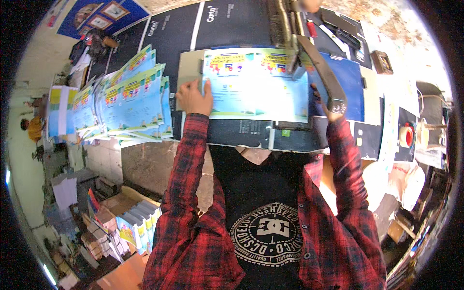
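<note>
A printed sheet [241,94] in light blue and yellow, with colourful figures, lies flat under the metal machine. My left hand [195,98] rests at its left edge, fingers apart, the thumb on or beside the paper. Past the sheet's right edge is my right hand [333,116], mostly hidden behind a worn metal lever [321,67]. Its fingertips show between lever and sheet; whether they grip anything is hidden. The lever curves toward me from the machine's metal column [281,24]. Beneath the sheet, a beige board [188,70] shows on the left, and a blue panel [350,89] on the right.
Fanned piles of similar printed sheets [130,99] cover the table's left side. A red-handled tool [311,28] and dark items lie at the back right. A tape roll [406,136] sits at the far right. Boxes and bundled booklets [137,224] stand low on the left.
</note>
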The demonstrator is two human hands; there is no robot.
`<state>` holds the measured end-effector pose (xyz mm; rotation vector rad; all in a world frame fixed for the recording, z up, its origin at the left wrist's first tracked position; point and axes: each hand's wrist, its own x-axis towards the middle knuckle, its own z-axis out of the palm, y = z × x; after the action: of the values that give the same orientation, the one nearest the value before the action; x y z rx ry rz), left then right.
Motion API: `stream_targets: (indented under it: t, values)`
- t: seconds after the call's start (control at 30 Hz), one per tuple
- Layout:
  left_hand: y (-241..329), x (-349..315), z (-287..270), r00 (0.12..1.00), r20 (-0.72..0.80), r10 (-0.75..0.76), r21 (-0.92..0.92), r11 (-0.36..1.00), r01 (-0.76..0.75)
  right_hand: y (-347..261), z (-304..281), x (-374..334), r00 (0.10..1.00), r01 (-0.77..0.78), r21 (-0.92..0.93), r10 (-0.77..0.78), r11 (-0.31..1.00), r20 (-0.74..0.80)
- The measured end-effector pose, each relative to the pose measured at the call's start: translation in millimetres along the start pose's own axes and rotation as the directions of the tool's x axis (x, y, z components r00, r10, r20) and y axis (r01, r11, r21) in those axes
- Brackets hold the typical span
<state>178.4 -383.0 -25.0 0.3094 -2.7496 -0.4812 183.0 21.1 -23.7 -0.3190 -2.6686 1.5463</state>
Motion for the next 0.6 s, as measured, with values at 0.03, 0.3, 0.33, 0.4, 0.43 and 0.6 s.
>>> stream_targets:
  t: [0.03, 0.3, 0.33, 0.4, 0.43, 0.6]
  values:
    - [-5.4, 2.4, -4.4, 0.997, 0.071, -0.011, -0.031, 0.999, 0.013, 11.5, 15.3, -16.7, 0.999, 0.024, -0.088, -0.026, 0.996, -0.024]
    - [-64.6, 29.4, -65.0, 0.937, 0.308, -0.167, -0.524, 0.792, 0.313, -40.3, 7.2, -94.3, 0.999, 0.033, 0.240, -0.029, 0.970, -0.021]
    - [-92.0, 43.3, -80.7, 0.934, 0.306, -0.184, -0.529, 0.783, 0.328, -40.4, -8.4, -101.2, 0.999, 0.031, 0.213, -0.027, 0.977, -0.023]
    - [-180.4, 74.2, -127.3, 0.935, 0.297, -0.195, -0.433, 0.845, 0.313, -18.9, -39.1, -113.7, 1.000, 0.002, 0.208, 0.002, 0.978, -0.020]
    - [-224.0, 86.8, -145.9, 0.932, 0.265, -0.247, -0.469, 0.811, 0.349, -0.9, -56.0, -118.7, 0.999, -0.024, 0.234, 0.032, 0.972, -0.030]
    - [-424.8, 153.0, -313.9, 0.938, -0.226, -0.264, 0.376, 0.864, 0.334, 73.7, -108.3, -145.6, 0.987, -0.090, 0.286, 0.123, 0.954, -0.102]
